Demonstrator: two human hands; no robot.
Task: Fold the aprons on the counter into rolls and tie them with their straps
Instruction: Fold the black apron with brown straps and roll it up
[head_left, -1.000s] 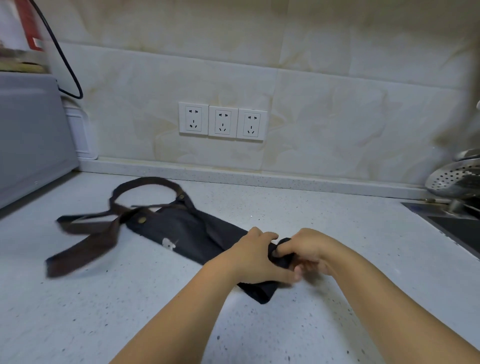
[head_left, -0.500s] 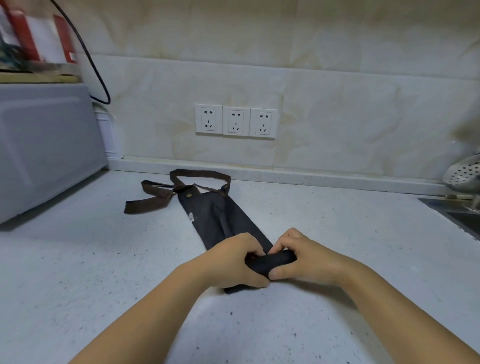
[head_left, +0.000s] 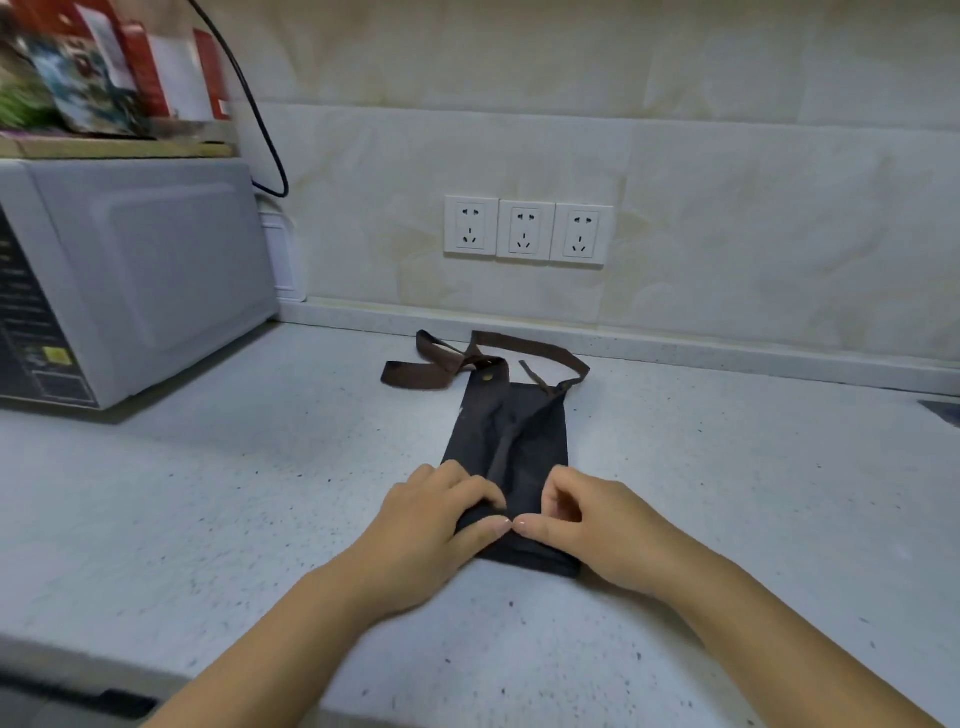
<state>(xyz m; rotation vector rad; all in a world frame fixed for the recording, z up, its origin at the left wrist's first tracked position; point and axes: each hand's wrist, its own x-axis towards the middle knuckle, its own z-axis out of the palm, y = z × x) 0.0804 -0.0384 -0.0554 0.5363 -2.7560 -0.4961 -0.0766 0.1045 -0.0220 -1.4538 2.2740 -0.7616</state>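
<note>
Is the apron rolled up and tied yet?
Not yet: the apron lies as a long folded strip, left hand and right hand gripping its near end, brown straps loose beyond.

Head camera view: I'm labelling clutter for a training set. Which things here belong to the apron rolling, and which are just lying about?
In the job: dark apron, its brown straps, left hand and right hand gripping its rolled near end, counter.
Lying about: microwave, boxes on top of it, black cable, three wall sockets.
</note>
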